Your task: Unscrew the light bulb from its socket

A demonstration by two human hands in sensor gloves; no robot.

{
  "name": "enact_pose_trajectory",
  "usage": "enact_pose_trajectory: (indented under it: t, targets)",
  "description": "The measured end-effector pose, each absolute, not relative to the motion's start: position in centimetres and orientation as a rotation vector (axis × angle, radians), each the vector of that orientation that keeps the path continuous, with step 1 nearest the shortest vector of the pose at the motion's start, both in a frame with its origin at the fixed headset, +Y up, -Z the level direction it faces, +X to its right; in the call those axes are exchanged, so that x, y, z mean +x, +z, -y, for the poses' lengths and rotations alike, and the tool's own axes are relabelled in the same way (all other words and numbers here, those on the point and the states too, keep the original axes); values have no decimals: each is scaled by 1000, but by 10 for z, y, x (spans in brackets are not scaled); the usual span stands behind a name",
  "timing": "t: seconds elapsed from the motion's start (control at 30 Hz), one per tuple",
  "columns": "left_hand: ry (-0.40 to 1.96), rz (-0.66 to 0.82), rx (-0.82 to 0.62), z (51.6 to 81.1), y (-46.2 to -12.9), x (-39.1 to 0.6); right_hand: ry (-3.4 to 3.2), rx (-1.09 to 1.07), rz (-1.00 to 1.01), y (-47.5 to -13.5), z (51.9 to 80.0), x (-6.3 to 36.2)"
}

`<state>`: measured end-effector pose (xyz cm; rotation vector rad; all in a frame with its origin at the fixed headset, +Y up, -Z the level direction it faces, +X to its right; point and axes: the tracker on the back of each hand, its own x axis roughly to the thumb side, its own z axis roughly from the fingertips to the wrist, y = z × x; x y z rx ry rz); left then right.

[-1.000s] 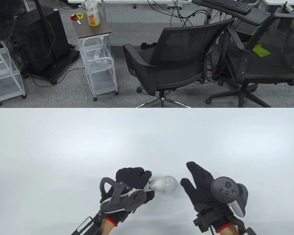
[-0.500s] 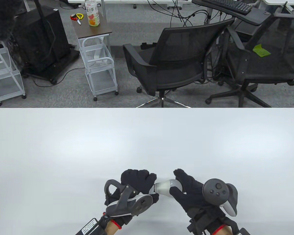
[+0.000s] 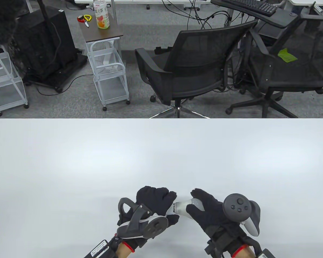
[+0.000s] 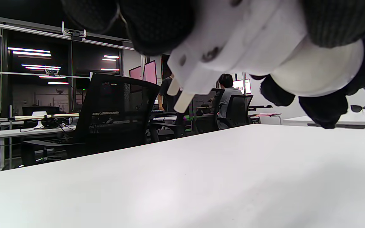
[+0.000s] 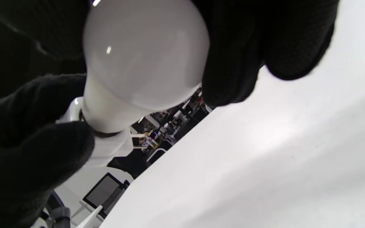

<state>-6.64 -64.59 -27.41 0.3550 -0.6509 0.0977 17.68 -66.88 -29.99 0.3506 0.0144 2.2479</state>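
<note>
A white light bulb (image 3: 183,207) sits in a white plug-type socket (image 4: 233,53) with two prongs. Both are held above the table near its front edge. My left hand (image 3: 156,205) grips the socket; most of it is hidden by the fingers in the table view. My right hand (image 3: 202,208) grips the bulb's round end, with fingers wrapped around the glass (image 5: 144,53). In the right wrist view the bulb's neck meets the socket (image 5: 106,148) by my left fingers (image 5: 27,142). In the left wrist view the bulb (image 4: 315,72) shows behind the socket.
The white table (image 3: 161,156) stretches wide and bare ahead of my hands. Beyond its far edge stand two black office chairs (image 3: 188,64), a small side table with a drink bottle (image 3: 101,14), and white wire carts (image 3: 110,75).
My right hand moved left from open beside the bulb and closed around its round end. Both hands with bulb and socket shifted slightly right and toward the front edge.
</note>
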Motion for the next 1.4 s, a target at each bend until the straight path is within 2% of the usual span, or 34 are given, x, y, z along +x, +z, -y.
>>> enact_pose_trajectory:
  t: [1.07, 1.2, 1.4]
  targets:
    - [128, 721, 357, 644, -275, -75, 2254, 357, 66, -293, 664, 173]
    - [232, 705, 300, 647, -281, -83, 2293, 403, 126, -287, 658, 169]
    - [182, 704, 327, 647, -280, -82, 2289, 401, 86, -289, 663, 169]
